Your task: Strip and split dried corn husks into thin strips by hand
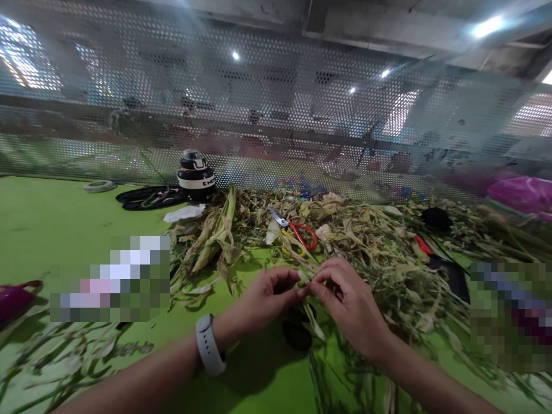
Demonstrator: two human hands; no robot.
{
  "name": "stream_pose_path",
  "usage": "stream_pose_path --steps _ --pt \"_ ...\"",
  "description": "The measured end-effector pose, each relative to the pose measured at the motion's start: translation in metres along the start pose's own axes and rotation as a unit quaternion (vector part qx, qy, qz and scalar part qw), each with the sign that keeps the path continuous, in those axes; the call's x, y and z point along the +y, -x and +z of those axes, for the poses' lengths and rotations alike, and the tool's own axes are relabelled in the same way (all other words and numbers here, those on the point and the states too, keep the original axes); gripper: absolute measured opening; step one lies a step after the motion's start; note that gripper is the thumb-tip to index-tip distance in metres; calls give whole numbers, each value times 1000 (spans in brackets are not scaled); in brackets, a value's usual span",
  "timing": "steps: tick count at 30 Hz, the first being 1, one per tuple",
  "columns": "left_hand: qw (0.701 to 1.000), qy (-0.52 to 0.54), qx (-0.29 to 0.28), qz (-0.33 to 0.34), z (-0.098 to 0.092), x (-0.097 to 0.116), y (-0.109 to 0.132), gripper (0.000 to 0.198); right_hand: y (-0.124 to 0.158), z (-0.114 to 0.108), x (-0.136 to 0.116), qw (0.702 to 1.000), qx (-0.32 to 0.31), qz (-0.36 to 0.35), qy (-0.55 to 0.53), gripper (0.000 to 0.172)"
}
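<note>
My left hand (pixel 269 299) and my right hand (pixel 349 305) meet over the green table (pixel 64 224), fingertips pinched together on a thin green plant stem (pixel 307 283). A long pale leaf (pixel 314 325) hangs down from the pinch. A white watch (pixel 210 345) sits on my left wrist. Under the hands lies a dark round object (pixel 296 333). Just beyond the fingers spreads a heap of dried leaves and stalks (pixel 379 253), with red-handled scissors (pixel 297 230) lying on it.
A black and white bottle (pixel 196 175) stands at the back by a perforated metal screen (pixel 276 115). A tape roll (pixel 99 186) and dark cloth (pixel 150 197) lie back left. A pink bag (pixel 524 195) is at right, loose stalks (pixel 64 351) at front left.
</note>
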State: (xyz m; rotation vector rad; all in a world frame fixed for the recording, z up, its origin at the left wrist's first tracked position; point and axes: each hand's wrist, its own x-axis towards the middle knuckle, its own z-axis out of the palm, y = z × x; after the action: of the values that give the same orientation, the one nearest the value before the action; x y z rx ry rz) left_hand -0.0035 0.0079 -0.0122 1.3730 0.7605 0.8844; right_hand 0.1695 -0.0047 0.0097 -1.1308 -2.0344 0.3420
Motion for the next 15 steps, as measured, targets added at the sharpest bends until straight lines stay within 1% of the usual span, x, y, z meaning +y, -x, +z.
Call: stream_pose_path --steps 2,3,5,7,8,11,13,15 --pt "999 -33 -20 10 -1 1 1 24 -1 1 1 999 3 42 -8 14" --pt "998 -56 -28 20 -1 0 1 23 -2 2 2 997 -9 70 -15 17" --pt "993 -98 -41 44 -1 -2 2 22 -2 2 2 992 -57 110 -27 21" --pt "990 -115 -63 56 -1 -6 2 20 -1 2 1 990 -95 102 -19 20" --pt "989 -114 -74 54 -1 -8 2 20 -1 1 0 991 -100 84 -6 20" --pt "990 -97 -99 26 -1 -10 2 22 -1 -2 -1 995 -88 40 29 18" --pt "990 -86 -111 6 -2 -7 2 25 -1 -5 -1 995 -90 40 14 19" --pt "990 -74 -122 -12 -3 1 3 27 -3 -7 1 993 -92 65 -26 21"
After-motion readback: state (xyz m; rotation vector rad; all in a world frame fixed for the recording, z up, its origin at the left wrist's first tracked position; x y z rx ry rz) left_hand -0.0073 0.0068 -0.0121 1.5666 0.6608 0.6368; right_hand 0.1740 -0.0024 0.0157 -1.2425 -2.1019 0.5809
